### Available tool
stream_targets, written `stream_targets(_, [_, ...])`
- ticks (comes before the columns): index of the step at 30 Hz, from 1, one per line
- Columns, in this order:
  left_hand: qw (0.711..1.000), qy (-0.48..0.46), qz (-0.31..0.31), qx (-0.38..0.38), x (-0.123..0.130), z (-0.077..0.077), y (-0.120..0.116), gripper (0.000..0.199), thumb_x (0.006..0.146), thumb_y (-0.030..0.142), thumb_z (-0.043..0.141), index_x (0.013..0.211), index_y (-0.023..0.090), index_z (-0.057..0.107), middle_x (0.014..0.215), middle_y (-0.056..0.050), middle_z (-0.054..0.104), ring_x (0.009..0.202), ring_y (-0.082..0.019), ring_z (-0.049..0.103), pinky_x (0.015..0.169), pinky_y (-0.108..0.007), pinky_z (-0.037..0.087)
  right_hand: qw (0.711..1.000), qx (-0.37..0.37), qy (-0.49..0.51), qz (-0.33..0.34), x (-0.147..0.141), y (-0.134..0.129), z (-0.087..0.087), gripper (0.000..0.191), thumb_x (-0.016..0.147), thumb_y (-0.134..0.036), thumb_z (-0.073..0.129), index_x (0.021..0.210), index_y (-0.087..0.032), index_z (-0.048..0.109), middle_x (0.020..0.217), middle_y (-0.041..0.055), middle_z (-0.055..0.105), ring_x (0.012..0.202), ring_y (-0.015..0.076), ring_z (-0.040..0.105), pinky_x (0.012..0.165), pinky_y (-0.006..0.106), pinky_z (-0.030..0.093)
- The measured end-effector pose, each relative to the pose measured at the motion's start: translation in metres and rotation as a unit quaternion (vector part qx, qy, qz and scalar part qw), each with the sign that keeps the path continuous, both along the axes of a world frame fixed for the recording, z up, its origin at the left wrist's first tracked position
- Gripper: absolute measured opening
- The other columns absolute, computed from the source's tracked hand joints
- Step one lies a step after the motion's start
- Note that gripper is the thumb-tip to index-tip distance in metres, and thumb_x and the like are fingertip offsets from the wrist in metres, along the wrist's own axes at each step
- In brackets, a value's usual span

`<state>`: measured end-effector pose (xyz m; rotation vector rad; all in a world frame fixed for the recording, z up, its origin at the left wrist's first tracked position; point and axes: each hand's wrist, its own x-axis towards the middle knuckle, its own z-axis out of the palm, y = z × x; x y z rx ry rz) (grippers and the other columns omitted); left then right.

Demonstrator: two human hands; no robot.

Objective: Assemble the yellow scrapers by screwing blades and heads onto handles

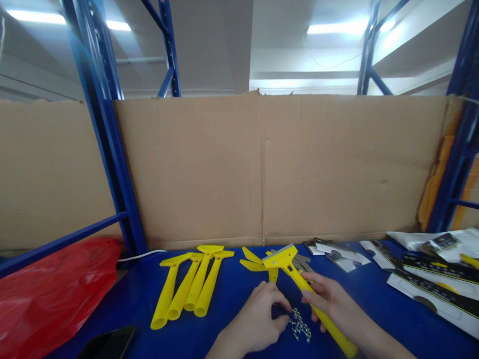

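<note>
My right hand (333, 301) is wrapped round the handle of a yellow scraper (282, 258), whose head points up and left with a thin metal edge along it. My left hand (260, 316) is bent just left of a small pile of screws (299, 324), thumb and forefinger apart, with nothing visible between them. Behind the scraper head lie several flat yellow pieces (252, 260) and some grey metal strips (302, 262). Several yellow scraper handles (204, 281) rest side by side on the blue table (149, 344), to the left of my hands.
Black-and-white packaging cards (434, 294) are spread on the right, beside clear plastic wrapping (415, 240). A red plastic bag (56, 299) and a dark phone (108, 343) lie on the left. Cardboard (194, 169) stands behind the table between blue rack posts (116, 164).
</note>
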<state>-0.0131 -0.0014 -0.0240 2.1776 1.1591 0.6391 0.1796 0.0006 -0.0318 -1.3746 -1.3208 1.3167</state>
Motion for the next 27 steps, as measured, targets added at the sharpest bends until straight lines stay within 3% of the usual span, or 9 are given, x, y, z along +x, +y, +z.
stream_targets(4, [1.000,0.024,-0.006,-0.014,0.002,0.002,-0.001,0.008,0.071,0.018,0.066,0.078,0.023,0.069,0.096,-0.001,0.060,0.099,-0.021,0.053,0.098,-0.038,0.034,1.000,0.006,0.009,-0.004,-0.003,-0.005,0.006,0.047,0.075,-0.029,0.062,0.120,-0.019,0.053,0.074,-0.0011,0.061,0.046,0.0087,0.055,0.035,0.018,0.043])
stream_targets(9, [0.999,0.029,0.021,-0.016,0.003,0.002,-0.003,0.010,0.069,0.013,0.066,0.075,0.021,0.066,0.090,-0.002,0.060,0.094,-0.021,0.053,0.089,-0.037,0.039,1.000,0.007,0.005,-0.008,-0.003,-0.007,0.008,0.047,0.073,-0.028,0.062,0.119,-0.019,0.053,0.072,-0.0016,0.061,0.045,0.0089,0.055,0.035,0.018,0.042])
stream_targets(14, [0.996,-0.048,0.071,0.031,0.004,-0.001,0.002,0.009,0.070,0.012,0.067,0.071,0.021,0.065,0.086,-0.002,0.061,0.091,-0.020,0.054,0.083,-0.034,0.041,1.000,0.018,-0.021,-0.005,-0.004,-0.008,0.008,0.048,0.073,-0.030,0.062,0.119,-0.019,0.054,0.074,-0.0002,0.062,0.046,0.0096,0.054,0.036,0.020,0.042])
stream_targets(17, [0.981,-0.127,0.121,0.086,0.005,0.002,0.007,0.008,0.071,0.015,0.069,0.067,0.020,0.065,0.083,-0.002,0.062,0.088,-0.020,0.055,0.082,-0.033,0.041,0.995,0.063,-0.076,-0.004,-0.003,-0.010,0.008,0.048,0.075,-0.031,0.058,0.121,-0.019,0.054,0.079,0.0021,0.065,0.051,0.0122,0.057,0.039,0.022,0.044])
stream_targets(19, [0.966,-0.173,0.152,0.114,0.004,0.004,0.010,0.008,0.071,0.016,0.069,0.065,0.020,0.066,0.080,-0.002,0.062,0.083,-0.019,0.056,0.079,-0.033,0.041,0.985,0.120,-0.121,0.011,-0.002,-0.011,0.008,0.046,0.078,-0.033,0.055,0.122,-0.018,0.054,0.083,0.0041,0.068,0.062,0.0168,0.063,0.050,0.026,0.052])
stream_targets(21, [0.951,-0.212,0.179,0.133,0.003,0.006,0.012,0.007,0.071,0.018,0.070,0.064,0.020,0.067,0.078,-0.002,0.062,0.079,-0.019,0.055,0.075,-0.032,0.042,0.970,0.183,-0.159,0.032,-0.001,-0.013,0.009,0.044,0.081,-0.034,0.053,0.122,-0.018,0.056,0.093,0.0074,0.070,0.081,0.0214,0.067,0.071,0.031,0.056])
stream_targets(24, [0.933,-0.257,0.202,0.150,0.000,0.006,0.015,0.007,0.071,0.021,0.069,0.065,0.021,0.069,0.077,-0.002,0.061,0.077,-0.019,0.055,0.073,-0.032,0.042,0.947,0.240,-0.209,0.052,0.000,-0.015,0.011,0.042,0.083,-0.033,0.052,0.122,-0.017,0.058,0.117,0.0122,0.067,0.104,0.0245,0.064,0.094,0.036,0.048])
stream_targets(27, [0.927,-0.278,0.203,0.148,-0.002,0.006,0.016,0.008,0.074,0.025,0.067,0.067,0.022,0.070,0.078,-0.002,0.060,0.078,-0.019,0.054,0.073,-0.033,0.042,0.929,0.248,-0.269,0.062,-0.001,-0.019,0.012,0.042,0.083,-0.032,0.053,0.122,-0.018,0.060,0.125,0.0125,0.064,0.112,0.0267,0.060,0.100,0.040,0.043])
